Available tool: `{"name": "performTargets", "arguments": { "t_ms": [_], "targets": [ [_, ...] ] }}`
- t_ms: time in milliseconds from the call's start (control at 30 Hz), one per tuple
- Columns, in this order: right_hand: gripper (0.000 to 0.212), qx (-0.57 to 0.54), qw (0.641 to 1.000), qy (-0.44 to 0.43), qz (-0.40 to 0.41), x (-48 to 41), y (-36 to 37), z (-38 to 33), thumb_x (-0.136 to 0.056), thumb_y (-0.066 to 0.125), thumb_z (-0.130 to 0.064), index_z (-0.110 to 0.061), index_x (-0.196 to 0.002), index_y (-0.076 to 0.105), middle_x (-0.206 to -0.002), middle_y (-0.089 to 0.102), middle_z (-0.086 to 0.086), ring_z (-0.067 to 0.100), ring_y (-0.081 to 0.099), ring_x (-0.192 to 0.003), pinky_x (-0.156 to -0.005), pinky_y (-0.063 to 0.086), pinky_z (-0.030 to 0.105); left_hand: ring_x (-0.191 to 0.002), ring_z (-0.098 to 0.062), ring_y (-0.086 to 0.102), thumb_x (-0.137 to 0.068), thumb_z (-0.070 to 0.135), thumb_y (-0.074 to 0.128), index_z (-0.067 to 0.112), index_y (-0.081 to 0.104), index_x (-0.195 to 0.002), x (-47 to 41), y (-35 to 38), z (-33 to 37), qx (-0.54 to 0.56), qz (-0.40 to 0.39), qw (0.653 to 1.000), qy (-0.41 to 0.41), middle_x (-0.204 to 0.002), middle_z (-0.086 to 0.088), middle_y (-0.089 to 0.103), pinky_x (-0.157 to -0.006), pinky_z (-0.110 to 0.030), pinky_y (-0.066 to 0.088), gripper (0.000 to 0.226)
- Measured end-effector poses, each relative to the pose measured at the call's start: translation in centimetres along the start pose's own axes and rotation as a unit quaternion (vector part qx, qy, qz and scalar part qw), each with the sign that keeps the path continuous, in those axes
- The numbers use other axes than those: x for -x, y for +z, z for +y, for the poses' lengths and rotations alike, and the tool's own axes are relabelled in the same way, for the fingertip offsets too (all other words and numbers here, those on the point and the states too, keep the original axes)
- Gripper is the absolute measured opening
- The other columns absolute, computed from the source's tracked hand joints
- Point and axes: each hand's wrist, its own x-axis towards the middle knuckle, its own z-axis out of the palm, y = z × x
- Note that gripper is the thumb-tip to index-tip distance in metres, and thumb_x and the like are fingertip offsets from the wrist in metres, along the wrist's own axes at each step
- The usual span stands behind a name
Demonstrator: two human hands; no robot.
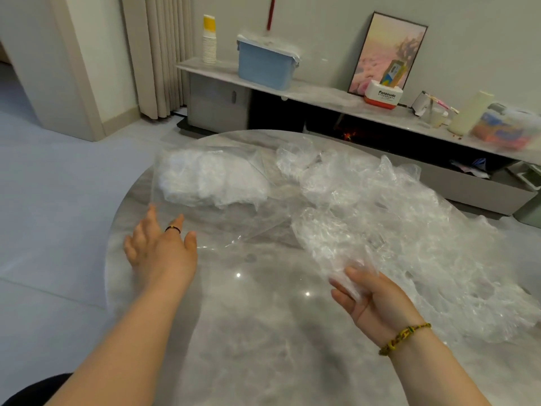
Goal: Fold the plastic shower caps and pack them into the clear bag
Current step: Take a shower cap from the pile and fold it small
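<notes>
left hand [159,247] hovers palm down over the near left of the table [263,332], fingers spread and straight, holding nothing. a dark ring [172,228] sits on one finger. the fingertips are close to the near edge of the bag [187,153], but the film is so clear there that i cannot tell if they touch it.

the bag lies flat on the far left of the table. its outline is hard to trace, showing only as glints and creases. inside it is a white stack of folded caps [210,183]. they blur together, so no count is possible.

right hand [371,300] is palm up at the near right, with a woven bracelet [405,336] on the wrist. it holds the lower end of a crumpled cap [330,238]. the thumb lies over the film, and the fingers are veiled and smeared by plastic. the cap rises from the hand toward the table's middle.

behind it a loose pile [409,230] of caps covers the right side. single caps cannot be told apart, and the pile's right end is cut off by the frame.
</notes>
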Motion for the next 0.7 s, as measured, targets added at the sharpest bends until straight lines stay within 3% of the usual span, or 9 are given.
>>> {"name": "performTargets", "arguments": {
  "t_ms": [100,167,333,433,500,567,633,700],
  "targets": [
    [0.023,-0.015,1.0,0.007,-0.014,-1.2,2.8,-0.2,-0.092,0.039,0.007,-0.006,-0.079,0.052,-0.049,0.061,0.001,0.017,0.063,-0.041,-0.036,0.049,0.02,-0.141,-0.025,0.009,-0.098,0.031,0.036,0.017,0.026,-0.145,-0.8,-0.3,-0.6,-0.005,-0.009,0.999,-0.036,-0.156,-0.004,0.005,-0.113,-0.04,0.003,0.05],
    [0.023,0.005,0.999,0.012,-0.03,-1.9,4.8,-0.4,-0.092,0.039,0.008,-0.005,-0.079,0.052,-0.062,0.06,0.005,0.017,0.063,-0.042,-0.036,0.049,0.021,-0.14,-0.027,0.015,-0.098,0.029,0.038,0.013,0.02,-0.147,-1.1,-0.4,-0.8,0.014,-0.008,0.999,-0.048,-0.156,-0.005,0.009,-0.112,-0.041,0.01,0.054],
    [0.024,0.234,0.967,0.029,-0.096,-3.9,9.6,-0.4,-0.093,0.036,0.01,-0.005,-0.09,0.054,-0.077,0.061,0.008,0.022,0.064,-0.047,-0.037,0.05,0.021,-0.125,-0.034,0.041,-0.095,0.018,0.046,0.008,0.016,-0.147,-1.3,-0.9,-0.2,0.092,0.011,0.995,-0.041,-0.155,-0.005,0.012,-0.093,-0.041,0.036,0.06],
    [0.029,0.341,0.936,0.029,-0.082,-5.1,12.9,0.5,-0.093,0.031,0.011,-0.006,-0.085,0.052,-0.083,0.057,0.012,0.043,0.064,-0.083,-0.043,0.052,0.024,-0.111,-0.033,0.051,-0.094,0.011,0.046,0.014,0.014,-0.148,-1.0,-1.2,0.3,0.123,0.022,0.992,-0.021,-0.155,0.003,0.008,-0.075,-0.036,0.038,0.063],
    [0.028,0.353,0.933,0.044,-0.056,-6.2,14.9,1.2,-0.093,0.03,0.01,-0.005,-0.088,0.053,-0.092,0.059,0.014,0.042,0.058,-0.105,-0.059,0.056,0.029,-0.103,-0.031,0.054,-0.093,0.006,0.044,0.017,0.012,-0.148,-0.9,-1.3,0.4,0.149,0.022,0.989,-0.004,-0.155,0.006,0.006,-0.067,-0.031,0.034,0.065],
    [0.024,0.269,0.956,0.103,-0.051,-7.1,16.2,1.8,-0.095,0.026,0.008,0.0,-0.096,0.048,-0.1,0.058,0.018,0.039,0.054,-0.114,-0.071,0.054,0.032,-0.095,-0.027,0.054,-0.092,0.004,0.043,0.02,0.009,-0.148,-0.8,-1.4,0.6,0.168,0.016,0.986,0.006,-0.155,0.009,0.004,-0.064,-0.029,0.033,0.067],
    [0.025,0.103,0.982,0.15,-0.053,-7.8,17.0,2.3,-0.097,0.022,0.007,0.002,-0.104,0.045,-0.105,0.057,0.021,0.039,0.05,-0.119,-0.087,0.047,0.037,-0.084,-0.021,0.05,-0.092,0.003,0.042,0.022,0.007,-0.148,-0.7,-1.5,0.6,0.18,0.008,0.984,0.006,-0.154,0.011,0.003,-0.062,-0.027,0.032,0.069],
    [0.03,-0.017,0.988,0.145,-0.048,-8.4,17.7,3.0,-0.097,0.021,0.007,0.005,-0.121,0.039,-0.12,0.052,0.026,0.04,0.05,-0.12,-0.087,0.045,0.043,-0.079,-0.019,0.049,-0.092,0.002,0.042,0.023,0.006,-0.148,-0.8,-1.4,0.5,0.186,0.0,0.983,0.003,-0.154,0.012,0.002,-0.059,-0.026,0.031,0.07]
  ]
}}
